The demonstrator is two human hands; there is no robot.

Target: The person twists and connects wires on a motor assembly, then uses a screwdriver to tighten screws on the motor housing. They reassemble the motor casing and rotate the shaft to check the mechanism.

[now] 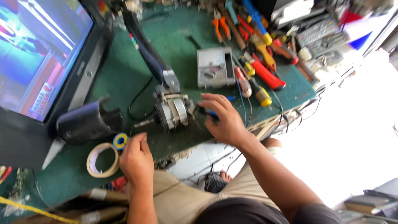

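- Nearest, at the front edge of the green bench top point(124, 79): left hand point(136, 159), fingers curled in, fingertips touching a small blue-and-yellow roll of tape point(120, 141); whether actually pinched or only touched, cannot tell.
- Just beside that roll, toward the front left corner: a larger ring of pale masking tape point(102, 160), lying flat.
- Slightly further in, near the middle of the front edge: right hand point(222, 118), fingers bent around a blue-handled tool point(212, 114), its tip hidden against a small grey electric motor point(174, 110).
- Left of the motor: a dark cylindrical housing point(87, 122), lying on its side.
- Past the motor, mid-bench: a grey analogue meter point(215, 66), face up.
- Toward the right edge and far right corner: a heap of red, yellow and orange screwdrivers and pliers point(259, 54).
- Along the left edge: a lit television screen point(37, 54).
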